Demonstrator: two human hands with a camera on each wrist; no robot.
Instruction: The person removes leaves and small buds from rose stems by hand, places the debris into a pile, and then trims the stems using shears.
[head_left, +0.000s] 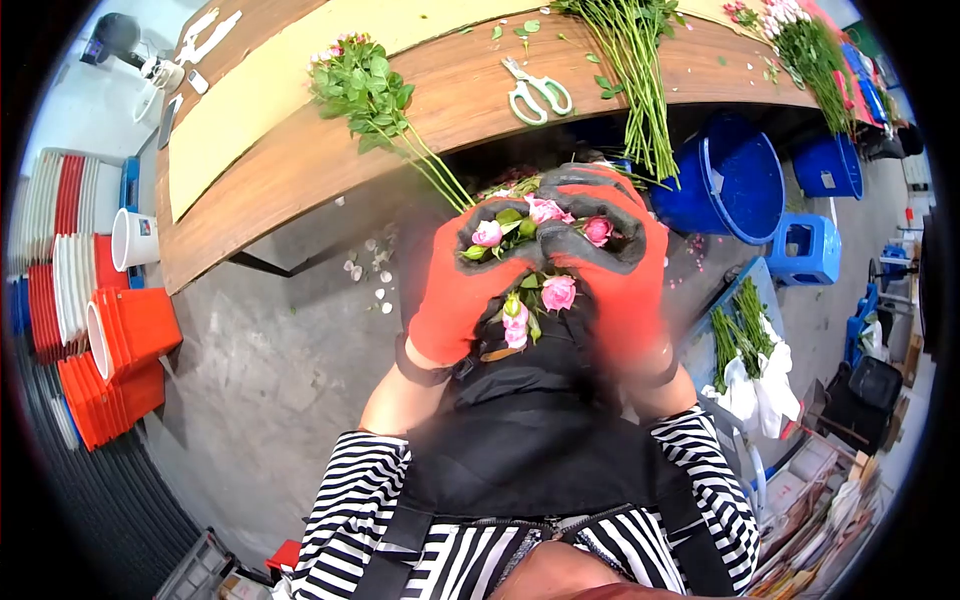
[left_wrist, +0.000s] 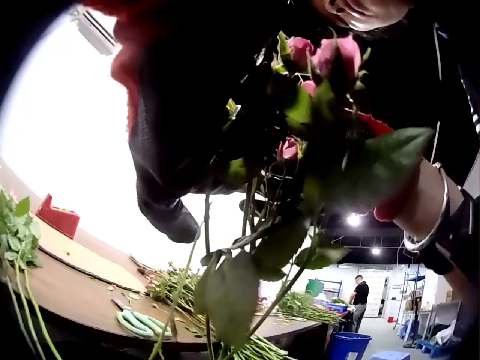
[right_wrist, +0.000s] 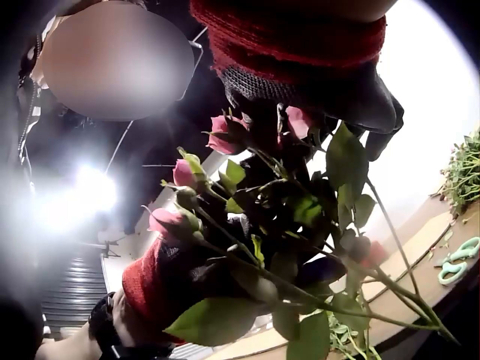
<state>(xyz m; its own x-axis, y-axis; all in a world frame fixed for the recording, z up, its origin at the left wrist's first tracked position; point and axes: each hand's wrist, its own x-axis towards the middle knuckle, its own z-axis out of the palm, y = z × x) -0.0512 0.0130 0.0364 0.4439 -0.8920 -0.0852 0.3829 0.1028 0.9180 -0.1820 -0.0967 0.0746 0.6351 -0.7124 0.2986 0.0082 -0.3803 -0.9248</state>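
Both hands wear red gloves with black palms and fingers. In the head view the left hand [head_left: 470, 270] curls round a bunch of pink roses [head_left: 558, 292] held before the chest. From the other side the right hand [head_left: 612, 255] grips the same bunch, its fingers over the top among the blooms. In the left wrist view leaves and stems [left_wrist: 247, 225] hang below the blooms. The right wrist view shows pink buds [right_wrist: 174, 223] and green leaves between the gloves. Where exactly the fingertips meet the stems is hidden.
Beyond the hands, a wooden table [head_left: 450, 100] bears green-handled scissors [head_left: 538, 95], a rose bunch [head_left: 365, 90] and a pile of long stems [head_left: 640, 90]. Blue buckets [head_left: 725, 180] and a blue stool [head_left: 806, 250] stand right; orange bins [head_left: 130, 325] left. Another person [left_wrist: 361, 300] stands far back.
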